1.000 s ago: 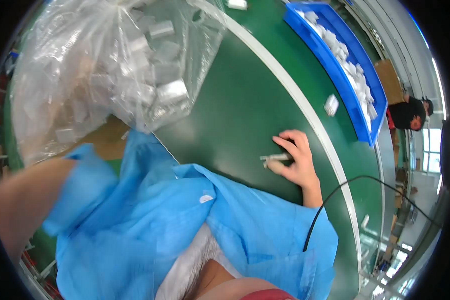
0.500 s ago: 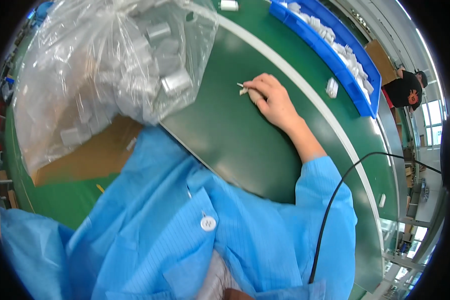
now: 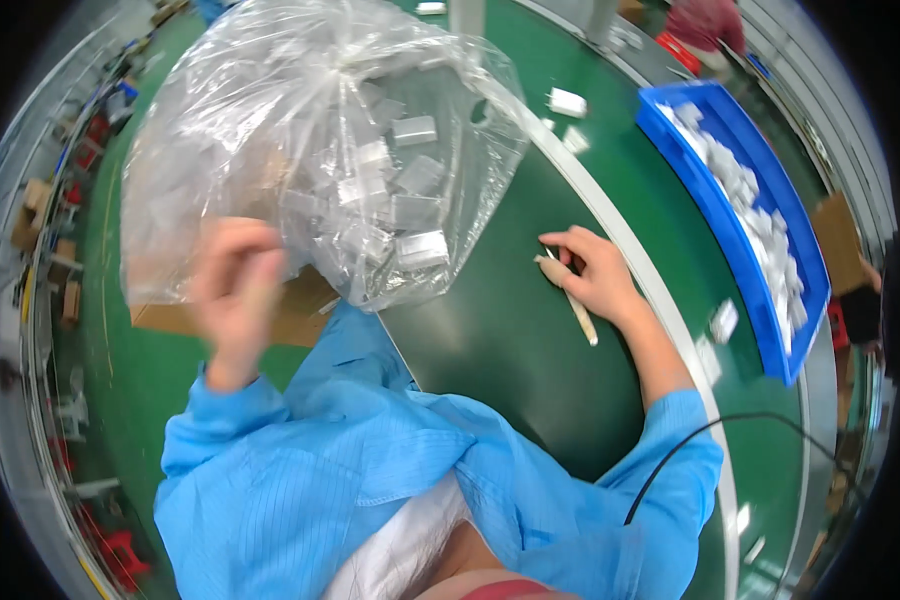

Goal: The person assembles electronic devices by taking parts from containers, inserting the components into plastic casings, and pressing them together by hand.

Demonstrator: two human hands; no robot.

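Stick newly under right hand

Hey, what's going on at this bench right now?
A person in a blue smock works at a dark green mat. The right hand rests on the mat, holding a thin pale stick-like tool. The left hand, blurred, is raised at a big clear plastic bag full of small silvery parts. A blue bin with white pieces sits to the right.

Slim pale stick – flat on dark green belt, angled, upper end under right hand
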